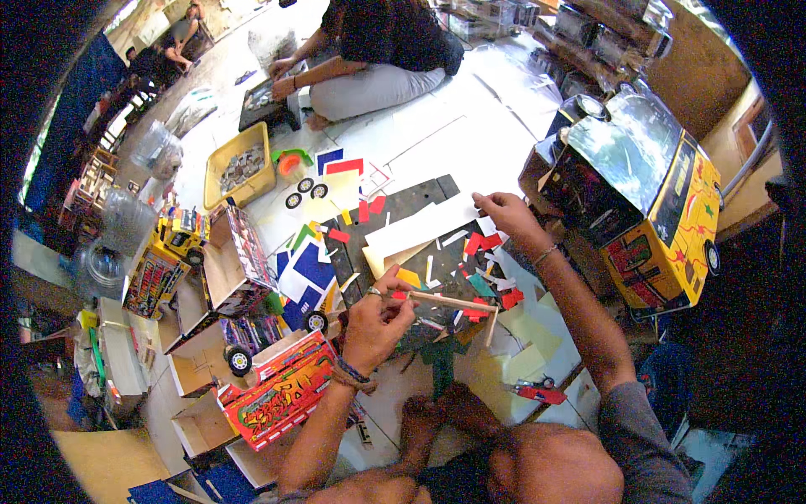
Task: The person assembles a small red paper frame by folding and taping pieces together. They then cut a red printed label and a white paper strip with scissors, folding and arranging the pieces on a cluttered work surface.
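Observation:
My left hand (378, 328) pinches one end of a thin wooden strip frame (453, 301), which has a short piece bent down at its far end. The fingertips of my right hand (509, 220) are closed on the right end of a long white strip (424, 225), paper or card. The strip lies slanted over a dark board (411, 202), with a cream-coloured sheet (395, 259) partly under it. Red, white and teal scraps (478, 244) are strewn between my hands. A red painted toy truck body (281, 395) stands beside my left forearm.
A large yellow and black toy truck (646, 202) stands right. Other toy truck parts (239, 260) crowd the left. Small black wheels (306, 191) lie near a yellow basin (241, 168) of grey pieces. A red cutter (539, 392) is by my knee. Another person (378, 67) sits ahead.

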`<state>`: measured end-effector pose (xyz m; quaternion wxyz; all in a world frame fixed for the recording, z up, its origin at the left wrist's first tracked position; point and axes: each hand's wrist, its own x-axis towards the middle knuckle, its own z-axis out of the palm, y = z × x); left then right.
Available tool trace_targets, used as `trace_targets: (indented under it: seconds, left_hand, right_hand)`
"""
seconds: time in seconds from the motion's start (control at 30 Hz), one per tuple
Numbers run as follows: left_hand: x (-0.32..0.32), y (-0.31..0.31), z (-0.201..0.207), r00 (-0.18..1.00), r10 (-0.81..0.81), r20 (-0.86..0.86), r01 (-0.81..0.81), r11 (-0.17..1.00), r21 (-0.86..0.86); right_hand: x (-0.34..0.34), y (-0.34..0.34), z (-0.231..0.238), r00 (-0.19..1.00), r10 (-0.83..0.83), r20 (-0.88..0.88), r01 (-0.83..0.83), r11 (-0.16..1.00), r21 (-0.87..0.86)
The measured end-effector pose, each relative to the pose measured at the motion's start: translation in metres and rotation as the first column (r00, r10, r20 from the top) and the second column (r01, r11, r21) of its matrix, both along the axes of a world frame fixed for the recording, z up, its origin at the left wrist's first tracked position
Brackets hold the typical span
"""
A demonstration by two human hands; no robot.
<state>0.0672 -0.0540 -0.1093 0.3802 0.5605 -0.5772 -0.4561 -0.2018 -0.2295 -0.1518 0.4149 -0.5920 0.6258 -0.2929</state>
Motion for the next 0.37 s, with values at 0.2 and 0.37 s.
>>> trace_targets:
  seconds: [0.2, 0.37]
  left_hand:
    - [0.004, 0.002, -0.007, 0.998, 0.058, -0.008, -0.058, 0.998, 0.005]
    - [0.007, 0.004, -0.016, 0.985, 0.105, -0.136, -0.087, 0.987, 0.133]
  right_hand:
    - [0.0, 0.003, 0.001, 0.994, 0.091, 0.052, -0.094, 0.993, 0.065]
    - [-0.006, 0.005, -0.002, 0.986, 0.158, 0.043, -0.159, 0.987, 0.019]
